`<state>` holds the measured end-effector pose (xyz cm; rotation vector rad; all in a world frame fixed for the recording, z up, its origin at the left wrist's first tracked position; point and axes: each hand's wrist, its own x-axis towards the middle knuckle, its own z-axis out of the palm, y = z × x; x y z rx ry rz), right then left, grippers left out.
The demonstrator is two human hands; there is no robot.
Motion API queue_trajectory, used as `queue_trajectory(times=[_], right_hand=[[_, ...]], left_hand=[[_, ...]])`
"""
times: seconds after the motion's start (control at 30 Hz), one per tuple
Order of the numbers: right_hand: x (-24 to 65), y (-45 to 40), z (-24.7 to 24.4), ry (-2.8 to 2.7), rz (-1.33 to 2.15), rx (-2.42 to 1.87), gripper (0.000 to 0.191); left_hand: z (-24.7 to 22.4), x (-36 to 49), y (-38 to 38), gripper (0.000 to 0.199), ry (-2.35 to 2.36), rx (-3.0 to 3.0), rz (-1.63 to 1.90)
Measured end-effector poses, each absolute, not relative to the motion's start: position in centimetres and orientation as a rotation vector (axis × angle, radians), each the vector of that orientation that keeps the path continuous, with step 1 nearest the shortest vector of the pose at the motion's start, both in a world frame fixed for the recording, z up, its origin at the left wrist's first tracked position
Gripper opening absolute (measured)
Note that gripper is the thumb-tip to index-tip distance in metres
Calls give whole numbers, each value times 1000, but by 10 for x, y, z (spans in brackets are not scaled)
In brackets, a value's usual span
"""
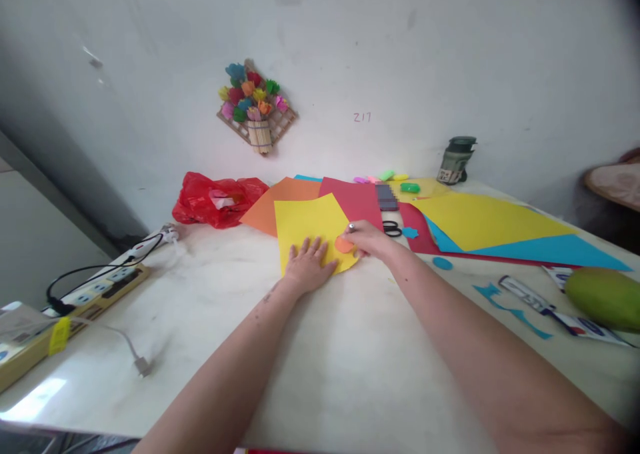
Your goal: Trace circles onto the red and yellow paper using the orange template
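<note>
A yellow sheet of paper (307, 219) lies on the table, overlapping orange paper (267, 204) and red paper (357, 199). My left hand (307, 266) rests flat on its lower part with the fingers spread. At the sheet's right edge, my right hand (367, 239) is closed around an orange paper piece (344, 244), which lies over the yellow paper. A ring shows on the right hand. Black-handled scissors (393, 229) lie just beyond that hand, their blades hidden. Beside them is a blue scalloped cutout (410, 233), and a blue paper circle (443, 263) sits further right.
A red plastic bag (215, 197) stands back left, with a power strip (107, 284) and cable at left. Yellow sheets (495, 221) and blue paper (565, 251) lie right, near a green fruit (605, 297), a marker-like tube (525, 294) and a bottle (456, 161).
</note>
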<state>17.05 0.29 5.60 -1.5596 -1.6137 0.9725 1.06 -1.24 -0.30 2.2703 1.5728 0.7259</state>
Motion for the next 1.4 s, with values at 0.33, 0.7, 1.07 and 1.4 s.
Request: queue_trajectory(times=[0.33,0.7,1.07,1.4], right_hand=[[178,-2,66,-1838,969,-1371,9],[188,11,47,-2242,939,-1182,12],[191,23,37,-2374,696,-1325,18],[191,25,26,-2298,697,-1264,19]], left_hand=[[-2,4,-8,36,1502,2340,741],[5,6,-12,39,1501,2716,774],[9,8,-15,47,1637,2682,364],[8,10,-18,58,1668,2708,403]])
